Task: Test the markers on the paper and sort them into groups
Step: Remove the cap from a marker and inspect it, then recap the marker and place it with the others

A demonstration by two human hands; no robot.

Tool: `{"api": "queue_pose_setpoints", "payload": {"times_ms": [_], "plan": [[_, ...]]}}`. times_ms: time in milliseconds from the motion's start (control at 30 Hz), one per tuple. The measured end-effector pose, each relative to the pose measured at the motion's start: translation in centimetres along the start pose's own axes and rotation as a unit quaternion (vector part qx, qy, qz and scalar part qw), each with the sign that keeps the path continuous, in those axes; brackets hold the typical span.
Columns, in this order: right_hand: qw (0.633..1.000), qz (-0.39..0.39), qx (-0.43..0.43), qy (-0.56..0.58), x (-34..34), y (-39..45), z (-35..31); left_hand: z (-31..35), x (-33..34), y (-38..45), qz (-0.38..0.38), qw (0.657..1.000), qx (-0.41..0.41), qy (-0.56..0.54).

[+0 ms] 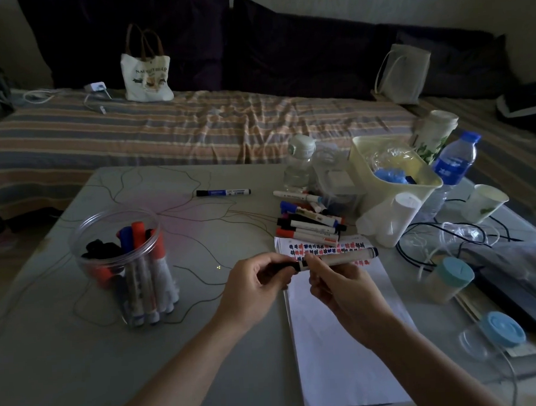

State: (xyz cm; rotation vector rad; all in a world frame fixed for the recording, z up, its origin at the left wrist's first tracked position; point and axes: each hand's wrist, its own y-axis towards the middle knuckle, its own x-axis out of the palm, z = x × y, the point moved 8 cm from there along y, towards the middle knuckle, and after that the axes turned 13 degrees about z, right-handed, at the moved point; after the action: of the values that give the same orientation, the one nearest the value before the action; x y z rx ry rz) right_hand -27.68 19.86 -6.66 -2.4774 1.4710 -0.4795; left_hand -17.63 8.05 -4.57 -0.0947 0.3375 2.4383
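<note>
Left hand (258,276): pinches the black cap (284,266) end of the marker.
Right hand (336,280): grips the white barrel of the whiteboard marker (341,258), just beside the cap.
Marker axis: near level, left to right, above the top of the paper (339,338) (scribbles there in red, blue, black).
Judged step: uncapping or recapping; cannot tell which.
Outward: loose marker pile (308,222) beyond; marker jar (123,260) left; lone marker (223,192) farther off.

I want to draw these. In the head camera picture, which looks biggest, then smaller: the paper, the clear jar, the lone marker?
1. paper, though nearest the camera
2. clear jar
3. lone marker, farthest away
</note>
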Motion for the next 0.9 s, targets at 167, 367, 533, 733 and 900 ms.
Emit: {"api": "queue_pose_setpoints", "payload": {"times_ms": [167,367,533,733,900], "plan": [[0.998,-0.047,0.031,0.030,-0.4,0.7,-2.0,-0.2,-0.5,1.6,0.003,0.999,-0.036,-0.040],[0.953,-0.012,-0.137,-0.269,-2.4,1.6,-3.0,-2.1,-1.9,2.4,0.018,0.998,-0.052,0.003],[0.848,0.033,-0.281,-0.448,-2.0,3.2,-4.0,-4.5,-3.9,3.7,0.106,0.987,-0.066,0.104],[0.768,0.198,-0.389,-0.469,-0.4,9.1,-12.0,-5.8,-4.9,3.9,0.058,0.914,0.077,0.393],[0.680,0.204,-0.383,-0.591,4.1,14.3,-12.0,-8.6,-6.0,4.0,0.011,0.862,0.092,0.498]]}}
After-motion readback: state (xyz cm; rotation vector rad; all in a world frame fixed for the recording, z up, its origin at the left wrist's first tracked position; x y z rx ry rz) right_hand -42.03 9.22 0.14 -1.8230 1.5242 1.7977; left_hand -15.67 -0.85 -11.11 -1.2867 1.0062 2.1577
